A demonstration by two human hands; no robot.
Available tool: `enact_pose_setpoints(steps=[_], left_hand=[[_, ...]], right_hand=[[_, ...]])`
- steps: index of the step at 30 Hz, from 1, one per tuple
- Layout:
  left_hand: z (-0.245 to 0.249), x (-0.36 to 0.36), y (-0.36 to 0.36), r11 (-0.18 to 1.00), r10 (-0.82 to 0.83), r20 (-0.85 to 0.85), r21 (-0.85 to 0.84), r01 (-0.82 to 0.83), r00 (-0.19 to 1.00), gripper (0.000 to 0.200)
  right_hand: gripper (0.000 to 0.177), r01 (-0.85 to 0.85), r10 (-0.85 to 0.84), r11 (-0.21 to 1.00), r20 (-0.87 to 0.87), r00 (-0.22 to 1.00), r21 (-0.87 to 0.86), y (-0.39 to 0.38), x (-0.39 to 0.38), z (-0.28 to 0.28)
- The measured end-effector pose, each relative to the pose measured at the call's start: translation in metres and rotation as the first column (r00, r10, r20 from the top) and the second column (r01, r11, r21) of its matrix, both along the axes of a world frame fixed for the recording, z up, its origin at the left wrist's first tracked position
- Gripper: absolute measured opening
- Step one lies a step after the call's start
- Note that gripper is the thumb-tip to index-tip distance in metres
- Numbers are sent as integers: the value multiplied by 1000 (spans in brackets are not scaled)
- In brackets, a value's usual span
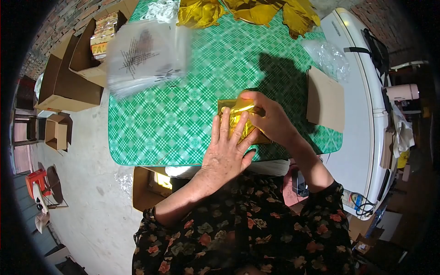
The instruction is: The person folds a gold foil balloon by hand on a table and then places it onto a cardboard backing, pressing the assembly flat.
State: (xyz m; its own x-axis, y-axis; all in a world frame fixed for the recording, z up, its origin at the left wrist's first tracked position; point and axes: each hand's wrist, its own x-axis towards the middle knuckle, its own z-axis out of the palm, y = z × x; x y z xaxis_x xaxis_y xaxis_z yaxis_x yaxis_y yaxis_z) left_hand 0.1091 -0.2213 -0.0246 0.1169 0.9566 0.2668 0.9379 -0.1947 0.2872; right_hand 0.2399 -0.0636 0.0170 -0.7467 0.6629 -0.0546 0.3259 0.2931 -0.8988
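A folded gold foil balloon [239,120] lies near the table's front edge, below both hands. Its corner at the upper left shows as a flat, darker gold layer. My left hand [228,149] rests flat on the foil with its fingers spread. From the right, my right hand [272,117] pinches the foil's upper part between thumb and fingers. The hands cover much of the balloon, so its full outline is hidden. Several more flat gold foil balloons [254,13] lie at the far edge of the table.
On the green checked tablecloth [160,137] are a stack of clear printed plastic bags [142,59], a cardboard sheet [325,98] and clear plastic [327,57]. Cardboard boxes [68,87] stand to the left. A white freezer [355,114] borders the right side.
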Motion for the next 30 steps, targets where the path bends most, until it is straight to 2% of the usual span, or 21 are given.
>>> enact_pose_setpoints(steps=[5, 11, 14, 17, 23, 26, 30], left_hand=[[0, 0, 0, 1000, 1, -10, -22, -1, 1000, 61], [-2, 0, -1, 1000, 0, 2, -18, 0, 1000, 60], [-2, 1, -1, 1000, 1, 1, -9, -1, 1000, 60], [0, 0, -1, 1000, 5, 1, -14, -5, 1000, 60], [2, 0, -1, 1000, 2, 2, -19, -2, 1000, 61], [2, 0, -1, 1000, 2, 0, -19, -2, 1000, 61], [-3, 1, -1, 1000, 7, -2, -2, -7, 1000, 61]], right_hand=[[46, 25, -32, 981, 30, 999, 193, -8, 4, -8], [40, 9, -38, 891, 54, 998, 453, -8, 10, -20], [40, 27, -58, 896, 55, 997, 444, -10, 12, -23], [35, 76, -67, 915, -36, 997, 397, -9, 16, -33], [25, 23, -75, 926, 124, 989, 376, -8, 11, -14], [18, 5, -37, 866, 54, 998, 500, -5, 10, -19], [15, -145, 74, 788, 141, 987, 598, -1, 8, -10]])
